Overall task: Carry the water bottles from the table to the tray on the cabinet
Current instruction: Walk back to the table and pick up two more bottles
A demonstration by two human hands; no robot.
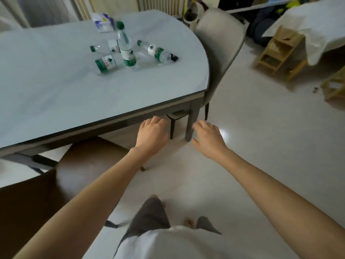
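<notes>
Here, on the table (pixel 56 94), well back from its near edge: bottles lying flat (pixel 105 64), one upright (pixel 126 47), another flat to its right (pixel 158 52); packet (pixel 103 23) behind. Below the table's near edge, left hand (pixel 152 135) and right hand (pixel 209 139), fingers loosely curled, holding nothing, over bare floor. Past the table's right end, a chair (pixel 220 40); farther right, wooden steps (pixel 276 53).
</notes>
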